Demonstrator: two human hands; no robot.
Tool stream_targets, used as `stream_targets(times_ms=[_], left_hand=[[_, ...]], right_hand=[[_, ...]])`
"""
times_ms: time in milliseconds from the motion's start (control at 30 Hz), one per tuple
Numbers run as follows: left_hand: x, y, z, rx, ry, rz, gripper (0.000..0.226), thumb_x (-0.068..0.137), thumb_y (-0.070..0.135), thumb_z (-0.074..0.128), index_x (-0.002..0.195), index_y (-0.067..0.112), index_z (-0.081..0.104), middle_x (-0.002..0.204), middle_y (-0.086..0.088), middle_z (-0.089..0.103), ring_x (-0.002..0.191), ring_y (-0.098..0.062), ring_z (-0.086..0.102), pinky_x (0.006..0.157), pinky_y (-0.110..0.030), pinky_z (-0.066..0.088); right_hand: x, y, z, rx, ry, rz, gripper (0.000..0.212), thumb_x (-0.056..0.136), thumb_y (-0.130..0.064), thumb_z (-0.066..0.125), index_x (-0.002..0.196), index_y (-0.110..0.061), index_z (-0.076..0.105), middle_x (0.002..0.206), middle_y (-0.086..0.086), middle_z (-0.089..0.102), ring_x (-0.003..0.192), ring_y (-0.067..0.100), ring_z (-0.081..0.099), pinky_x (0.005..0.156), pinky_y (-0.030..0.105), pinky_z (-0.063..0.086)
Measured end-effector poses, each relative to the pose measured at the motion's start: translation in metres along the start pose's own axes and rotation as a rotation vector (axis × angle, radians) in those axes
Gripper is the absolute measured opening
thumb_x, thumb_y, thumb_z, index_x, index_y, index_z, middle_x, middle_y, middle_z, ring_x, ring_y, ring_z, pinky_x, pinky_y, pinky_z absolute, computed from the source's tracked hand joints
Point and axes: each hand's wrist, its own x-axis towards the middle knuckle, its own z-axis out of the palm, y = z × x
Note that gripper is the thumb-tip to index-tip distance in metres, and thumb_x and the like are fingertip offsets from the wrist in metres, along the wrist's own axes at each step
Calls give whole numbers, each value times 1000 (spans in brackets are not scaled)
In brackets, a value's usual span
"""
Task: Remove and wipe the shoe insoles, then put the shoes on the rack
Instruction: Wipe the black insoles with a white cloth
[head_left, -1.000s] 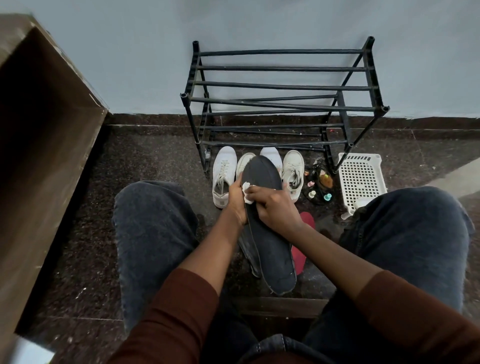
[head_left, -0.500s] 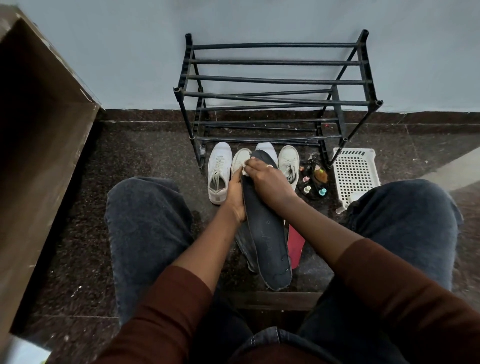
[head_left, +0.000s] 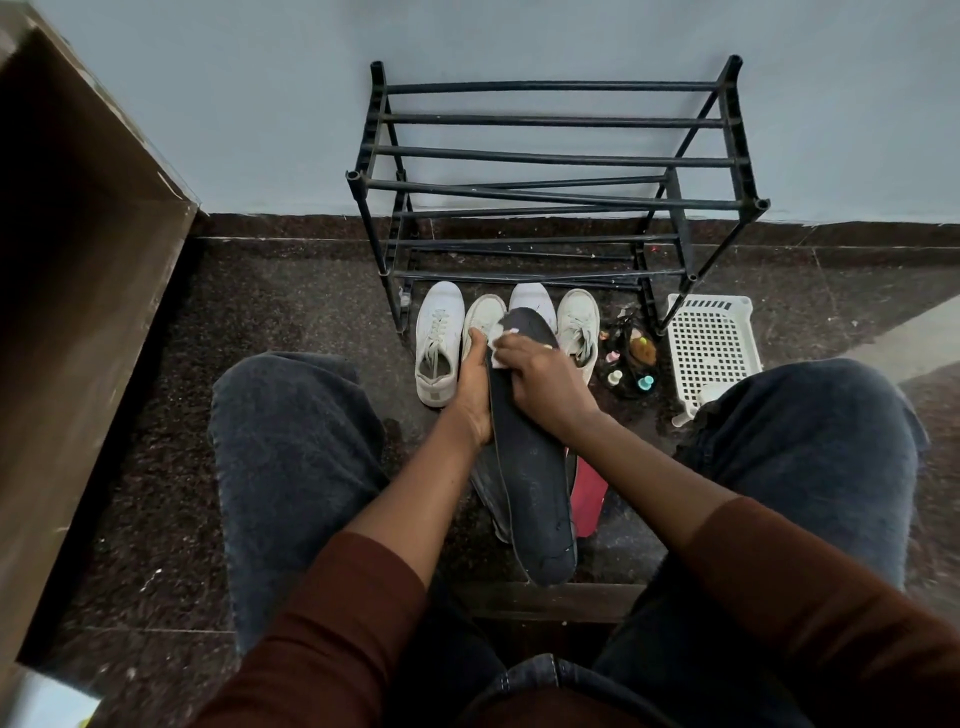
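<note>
A dark grey insole (head_left: 530, 467) is held lengthwise between the person's knees, its toe end pointing toward the wall and its heel end toward the body, raised above the floor (head_left: 291, 301). The left hand (head_left: 475, 387) grips the insole along its left edge, thumb on top and the fingers curled under it. The right hand (head_left: 543, 379) lies over the toe half of the insole, its fingers closed on a small white wipe (head_left: 501, 343) that they press against the dark top face. Beneath the held insole lie a second dark insole (head_left: 491, 493), showing at its left side, and a red insole (head_left: 589, 496), showing at its right. Just past the hands, four white shoes stand in a row on the floor with toes toward the wall: a laced white sneaker (head_left: 439, 343) at the left, two partly hidden behind the hands, and another laced shoe (head_left: 579, 325) at the right. Behind them, against the pale blue wall, stands a black shoe rack (head_left: 556, 156) made of bars. Right of the shoes sits a dark cluster of small bottles (head_left: 631, 358) with coloured caps, and beside it a white perforated basket (head_left: 709, 348). A brown wooden panel (head_left: 78, 291) fills the left side of the view.
</note>
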Motion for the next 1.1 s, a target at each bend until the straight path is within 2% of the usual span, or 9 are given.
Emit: stream_targets(times_ms=[67,167,333,533,600,700,833,1000,1100], left_hand=[[2,0,-3,38,28,-2,68,88,71,34,88,11,66,91,-9,65,91,-22,63,89,-32,49],[4,4,-6,66,24,-28,80,83,77,34,101,4,63,100,-12,62,98,-24,61,97,-36,46],[1,7,-7,80,25,-47,84,87,73,29,98,-2,64,87,-14,68,83,-23,67,78,-30,55],[-3,6,-2,24,37,14,67,90,64,40,78,8,75,82,-11,72,77,-22,70,70,-29,56],[-6,5,3,-10,-30,25,57,92,58,41,93,11,73,86,-8,72,79,-20,71,71,-27,57],[-13,4,8,48,-99,48,52,94,54,44,120,13,64,99,-9,71,91,-21,69,84,-32,54],[-14,3,8,88,-143,85,46,96,50,39,106,14,67,91,-8,74,83,-19,71,74,-29,56],[-13,4,5,21,-104,79,71,90,71,25,110,16,65,95,-10,73,87,-22,71,74,-31,58],[-7,6,3,32,-3,68,82,84,79,19,81,19,76,78,-6,73,72,-20,71,64,-29,58]], right_hand=[[-11,-7,-3,42,0,-55,26,68,2,49,82,2,71,98,13,71,91,27,68,75,37,57],[-24,-11,-7,103,9,-147,23,73,-1,50,78,-2,72,97,8,72,92,20,68,79,7,42],[-21,-4,-8,38,-33,-268,32,80,-6,41,86,0,71,99,12,71,94,24,68,78,29,54],[-1,-4,-8,-186,-146,-223,26,66,2,58,90,5,70,98,18,69,91,32,68,60,39,56],[9,-2,-9,-224,-158,-166,30,76,0,52,101,9,65,107,23,65,103,36,63,74,42,55],[22,5,-8,-327,-121,-50,33,94,-5,38,121,10,50,129,24,49,126,35,42,100,40,38],[29,2,-10,-379,-101,133,37,96,-3,33,131,7,38,138,21,36,130,32,35,99,38,35],[21,3,-7,-222,-63,134,29,88,-3,44,114,2,55,130,14,48,109,34,54,80,41,44],[9,3,-1,-74,18,-34,25,72,2,50,90,3,69,109,14,66,88,32,67,65,42,56]])
